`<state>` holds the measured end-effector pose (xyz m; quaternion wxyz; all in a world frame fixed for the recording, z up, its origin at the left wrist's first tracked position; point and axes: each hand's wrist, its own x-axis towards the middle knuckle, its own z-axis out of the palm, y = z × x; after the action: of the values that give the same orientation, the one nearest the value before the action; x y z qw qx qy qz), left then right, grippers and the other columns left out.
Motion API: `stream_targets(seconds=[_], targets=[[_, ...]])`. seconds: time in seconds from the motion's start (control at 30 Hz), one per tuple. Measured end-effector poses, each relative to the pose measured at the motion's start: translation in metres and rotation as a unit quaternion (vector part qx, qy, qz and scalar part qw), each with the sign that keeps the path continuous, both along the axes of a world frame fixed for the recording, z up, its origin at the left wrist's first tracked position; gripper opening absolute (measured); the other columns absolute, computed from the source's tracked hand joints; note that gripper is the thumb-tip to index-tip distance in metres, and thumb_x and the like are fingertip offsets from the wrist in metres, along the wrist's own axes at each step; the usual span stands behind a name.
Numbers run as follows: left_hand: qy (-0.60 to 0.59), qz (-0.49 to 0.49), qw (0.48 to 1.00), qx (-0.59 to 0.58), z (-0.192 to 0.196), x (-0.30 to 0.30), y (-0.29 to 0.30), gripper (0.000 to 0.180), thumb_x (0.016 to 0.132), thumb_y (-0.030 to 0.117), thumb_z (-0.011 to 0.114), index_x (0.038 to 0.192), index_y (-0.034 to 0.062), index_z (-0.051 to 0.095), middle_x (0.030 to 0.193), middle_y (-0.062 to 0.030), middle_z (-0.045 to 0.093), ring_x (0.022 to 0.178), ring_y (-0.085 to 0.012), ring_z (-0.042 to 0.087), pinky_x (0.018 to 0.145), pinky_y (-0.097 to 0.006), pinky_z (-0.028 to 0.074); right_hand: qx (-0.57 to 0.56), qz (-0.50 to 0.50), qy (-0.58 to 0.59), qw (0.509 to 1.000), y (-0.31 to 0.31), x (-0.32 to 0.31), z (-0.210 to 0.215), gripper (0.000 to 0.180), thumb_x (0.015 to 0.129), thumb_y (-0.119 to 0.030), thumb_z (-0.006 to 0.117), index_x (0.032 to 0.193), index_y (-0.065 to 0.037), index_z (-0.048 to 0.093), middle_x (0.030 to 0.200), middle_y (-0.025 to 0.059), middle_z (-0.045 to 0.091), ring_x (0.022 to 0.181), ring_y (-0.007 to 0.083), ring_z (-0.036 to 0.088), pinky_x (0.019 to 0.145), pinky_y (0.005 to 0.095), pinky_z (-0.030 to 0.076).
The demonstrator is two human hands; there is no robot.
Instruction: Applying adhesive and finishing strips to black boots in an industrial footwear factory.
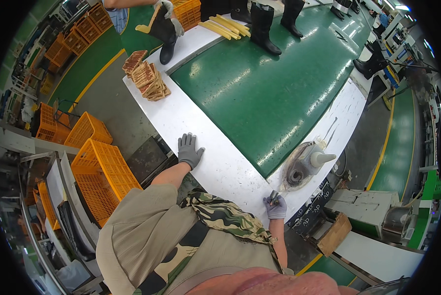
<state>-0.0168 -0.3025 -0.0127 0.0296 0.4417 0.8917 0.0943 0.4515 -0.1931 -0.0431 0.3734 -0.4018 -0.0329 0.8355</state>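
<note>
My left hand [190, 151], in a grey glove, lies flat on the white work surface [200, 128] with its fingers spread and nothing in it. At the near corner of that surface, my right hand [276, 208], in a paler grey glove, is closed around a small dark object with a metallic glint [274, 197]; its kind is too small to tell. Just beyond my right hand is a stained grey holder [299, 169] with a round dark opening. A whitish squeeze bottle with a pointed nozzle [321, 158] leans over it.
A green conveyor belt [259, 98] carries black boots [263, 29]. Stacked brown-and-tan pieces [149, 81] sit at the far left corner, near yellow strips [226, 26]. Across the table, a co-worker's gloved hands [177, 27] hold another boot [162, 34]. Orange crates [105, 177] stand left.
</note>
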Motion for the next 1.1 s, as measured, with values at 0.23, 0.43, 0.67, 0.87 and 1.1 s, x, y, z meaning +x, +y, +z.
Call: stream_targets(seconds=[0.23, 0.43, 0.67, 0.87, 1.1], targets=[[-0.001, -0.008, 1.000, 0.006, 0.002, -0.004, 0.002, 0.073, 0.088, 0.047, 0.057, 0.141, -0.0010, 0.042, 0.150, -0.0230, 0.034, 0.142, -0.0388, 0.024, 0.118, -0.051, 0.012, 0.005, 0.012, -0.006, 1.000, 0.002, -0.007, 0.007, 0.022, 0.086, -0.025, 0.062, 0.099, -0.009, 0.067, 0.094, 0.0106, 0.070, 0.082, 0.0296, 0.065, 0.088, 0.0551, 0.048], [-0.046, -0.028, 0.998, -0.020, 0.001, -0.059, 0.065, 0.076, 0.082, 0.049, 0.062, 0.142, 0.0071, 0.042, 0.151, -0.0155, 0.037, 0.142, -0.0365, 0.027, 0.116, -0.056, 0.015, 0.016, -0.016, 0.007, 1.000, 0.001, -0.010, 0.004, 0.013, 0.084, -0.020, 0.061, 0.093, -0.010, 0.065, 0.100, 0.0120, 0.070, 0.086, 0.0312, 0.067, 0.087, 0.0566, 0.051], [-0.124, -0.099, 0.984, 0.083, 0.190, -0.210, 0.409, 0.085, 0.075, 0.036, 0.069, 0.148, 0.0131, 0.034, 0.128, -0.0217, 0.059, 0.114, -0.0367, 0.060, 0.097, -0.044, 0.048, 0.019, -0.115, -0.002, 0.993, -0.009, -0.017, -0.008, 0.016, 0.084, -0.019, 0.061, 0.096, -0.010, 0.066, 0.099, 0.0122, 0.070, 0.088, 0.0321, 0.067, 0.088, 0.0580, 0.050], [-0.195, -0.017, 0.951, 0.237, 0.277, -0.161, 0.614, 0.095, 0.070, 0.035, 0.069, 0.147, 0.0074, 0.022, 0.116, -0.0244, 0.064, 0.107, -0.0384, 0.063, 0.093, -0.042, 0.050, -0.016, -0.252, -0.047, 0.966, -0.027, -0.034, -0.001, 0.025, 0.083, -0.026, 0.058, 0.099, -0.007, 0.066, 0.094, 0.0124, 0.070, 0.081, 0.0334, 0.065, 0.091, 0.0596, 0.048], [-0.728, 0.043, 0.575, 0.370, 0.124, 0.010, 0.565, 0.072, 0.078, 0.016, 0.066, 0.142, -0.0051, 0.040, 0.076, -0.0111, 0.061, 0.063, -0.0180, 0.058, 0.056, -0.034, 0.046, -0.029, -0.279, -0.096, 0.955, -0.007, -0.059, 0.002, 0.027, 0.083, -0.027, 0.056, 0.098, -0.006, 0.064, 0.086, 0.0093, 0.066, 0.075, 0.0290, 0.060, 0.087, 0.0565, 0.049]])
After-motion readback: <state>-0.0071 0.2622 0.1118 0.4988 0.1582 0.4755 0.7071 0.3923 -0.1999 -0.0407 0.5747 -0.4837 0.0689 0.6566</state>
